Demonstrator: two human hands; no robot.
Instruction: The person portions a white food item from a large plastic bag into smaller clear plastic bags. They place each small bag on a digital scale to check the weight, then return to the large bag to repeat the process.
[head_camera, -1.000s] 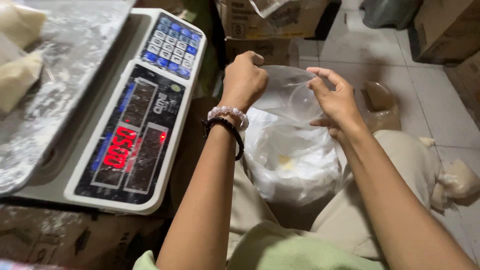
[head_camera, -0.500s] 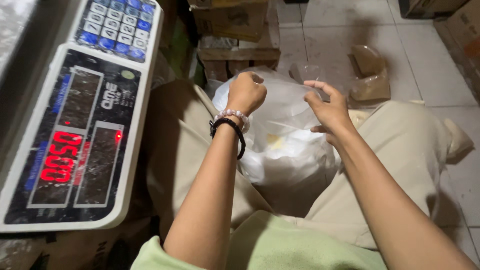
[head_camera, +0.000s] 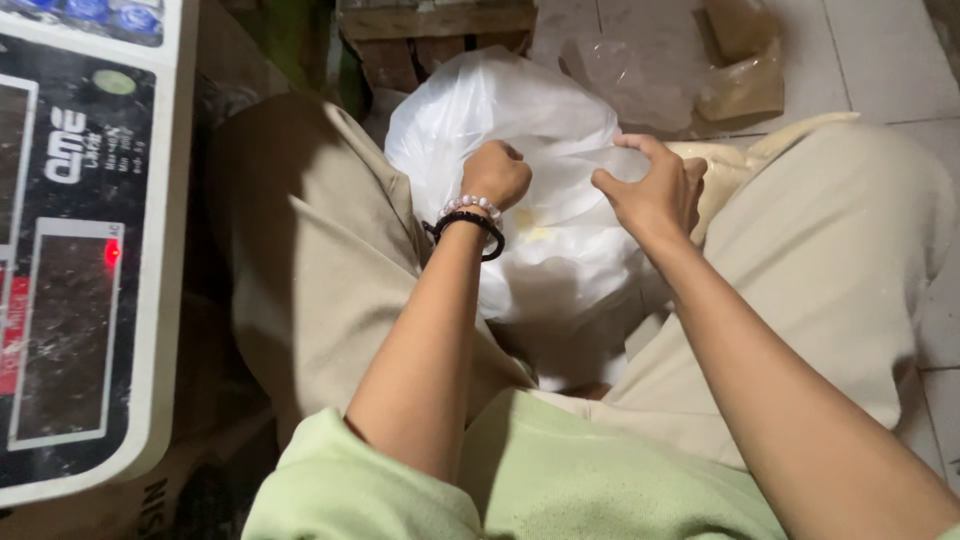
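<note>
White plastic bag (head_camera: 540, 250) sits btwn the person's knees, on the lap of beige trousers (head_camera: 300, 270). Left hand (head_camera: 497, 172) is balled into a fist, gripping the bag's top film. Right hand (head_camera: 655, 190) is half open, fingers curled like a claw, tips pinching a clear fold of the same bag. Digital scale (head_camera: 85, 250) w/ red lamp sits at left, floor tiles (head_camera: 880, 50) beyond.

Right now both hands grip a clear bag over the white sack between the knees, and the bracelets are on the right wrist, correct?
Not quite: the head view shows the bracelets on the left wrist. Both the left hand and right hand do grip the clear bag over the white sack.
</note>
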